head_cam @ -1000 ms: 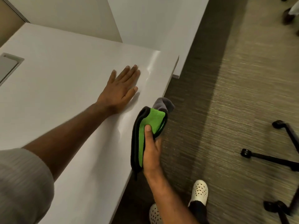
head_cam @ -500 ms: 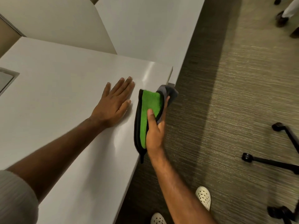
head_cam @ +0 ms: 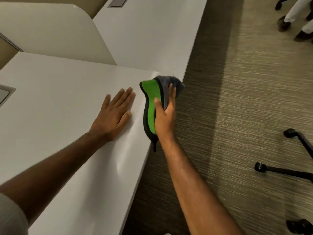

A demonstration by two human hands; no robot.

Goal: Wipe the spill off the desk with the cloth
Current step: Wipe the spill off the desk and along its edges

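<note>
My right hand [head_cam: 165, 116] grips a folded green and grey cloth [head_cam: 150, 102] with a black border, held against the right edge of the white desk [head_cam: 50, 107] near its far corner. The thumb lies on the green side and the fingers wrap the grey side. My left hand [head_cam: 115, 114] rests flat on the desk top, palm down with fingers spread, just left of the cloth. I cannot make out any spill; only a faint sheen shows on the surface near the edge.
A beige partition [head_cam: 50, 29] stands behind the desk, with a second white desk [head_cam: 149, 31] beyond. A cable hatch [head_cam: 5, 94] sits at the desk's left. Black chair legs with castors [head_cam: 277, 170] stand on the carpet at right. Another person's legs [head_cam: 298, 16] show top right.
My right hand has carried the cloth forward along the desk's right edge toward the far corner. My left hand has stayed flat on the desk.
</note>
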